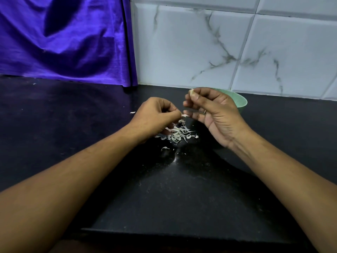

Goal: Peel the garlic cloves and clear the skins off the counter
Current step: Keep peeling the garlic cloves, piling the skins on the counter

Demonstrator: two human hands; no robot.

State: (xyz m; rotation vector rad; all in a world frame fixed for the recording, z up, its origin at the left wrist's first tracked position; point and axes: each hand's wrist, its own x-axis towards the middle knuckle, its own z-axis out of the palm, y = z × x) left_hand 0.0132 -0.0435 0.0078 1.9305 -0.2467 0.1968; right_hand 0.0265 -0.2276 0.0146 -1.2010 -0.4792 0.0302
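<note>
- A garlic clove [191, 91] is held up above the counter [164, 189], pinched at the tips of the thumb and forefinger of the right hand [215, 114]
- A strip of skin [185, 115] is pinched at the curled fingertips of the left hand [155, 115], just below the clove and in the gap between the two hands
- A pile of skins [177, 133] lies on the counter directly under that gap, partly overlapped by the left hand; a few loose flakes are scattered toward the near side, and one stray skin [132, 112] lies apart, to the left of the left hand
- Only a small tip of the clove can be seen past the thumb, so how much skin is left on it cannot be told
- The green bowl [240, 102] behind the right hand is largely hidden by it, and its contents cannot be seen
- The hands are held close together but are not touching; the other fingers of the right hand are loosely curled, with the palm turned toward the left hand
- A purple cloth [63, 39] hangs at the back left, and a marbled tile wall [218, 42] is seen beside it
</note>
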